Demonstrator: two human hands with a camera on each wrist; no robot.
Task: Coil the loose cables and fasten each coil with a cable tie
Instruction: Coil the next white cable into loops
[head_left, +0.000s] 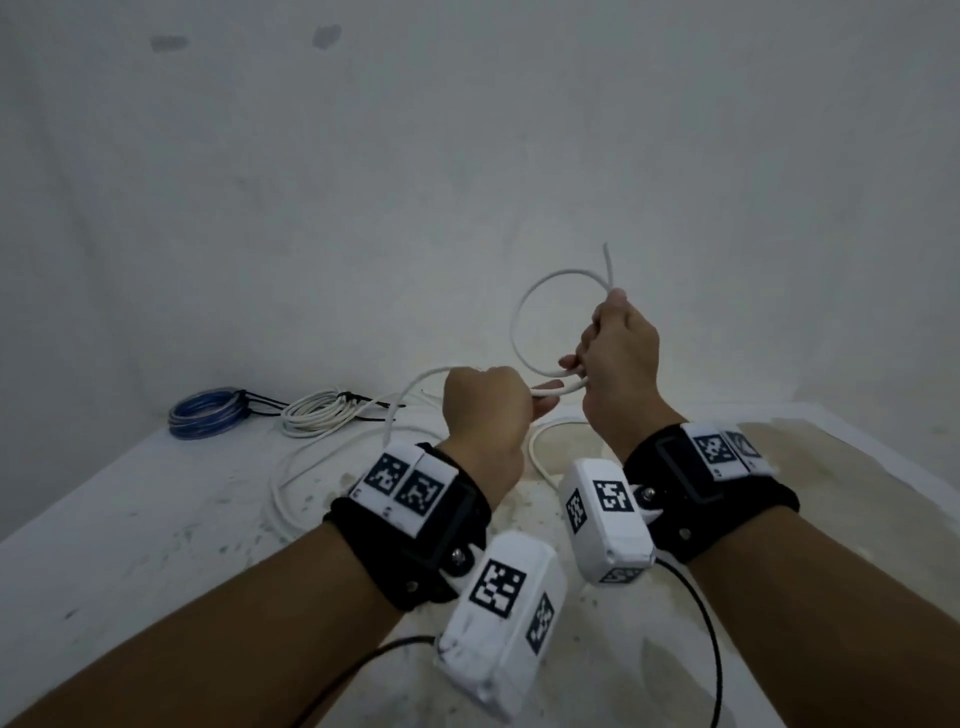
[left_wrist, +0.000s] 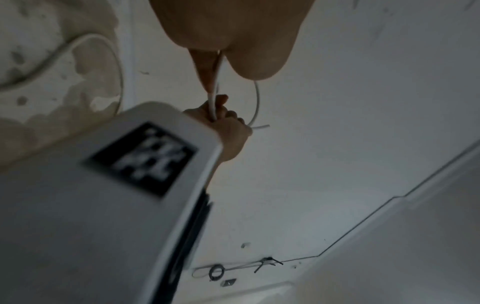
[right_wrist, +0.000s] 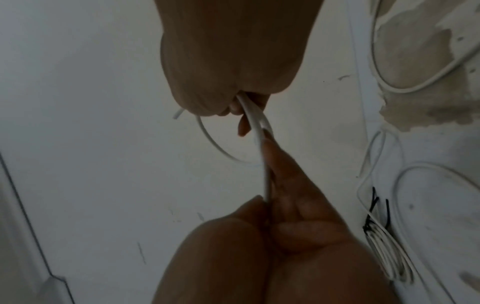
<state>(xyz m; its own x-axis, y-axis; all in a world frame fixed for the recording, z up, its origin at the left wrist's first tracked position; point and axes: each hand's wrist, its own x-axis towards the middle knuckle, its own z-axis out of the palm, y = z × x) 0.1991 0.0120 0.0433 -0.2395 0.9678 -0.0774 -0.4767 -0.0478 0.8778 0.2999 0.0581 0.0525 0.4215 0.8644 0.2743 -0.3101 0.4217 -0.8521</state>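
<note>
Both wrists up front, left hand (head_left: 485, 410) feeding, right hand (head_left: 618, 358) pinching one loop of white cable (head_left: 524, 317) above the table (head_left: 130, 519); light, springy, so grip at the crossing

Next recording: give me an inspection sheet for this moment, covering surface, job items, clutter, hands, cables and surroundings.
Surface: white table, stained and blotchy toward the middle and right.
Job's things: white cable held up with one loop formed, the rest trailing on the table; blue coil and white coil lie at the back left, each bound with a black tie.
Clutter: nothing seen.
Hands: left hand grips the white cable just left of the loop; right hand holds the loop where it crosses, free end sticking up.
Cables: black leads run from the wrist cameras.
Surroundings: plain pale wall with two dark marks near the top.
</note>
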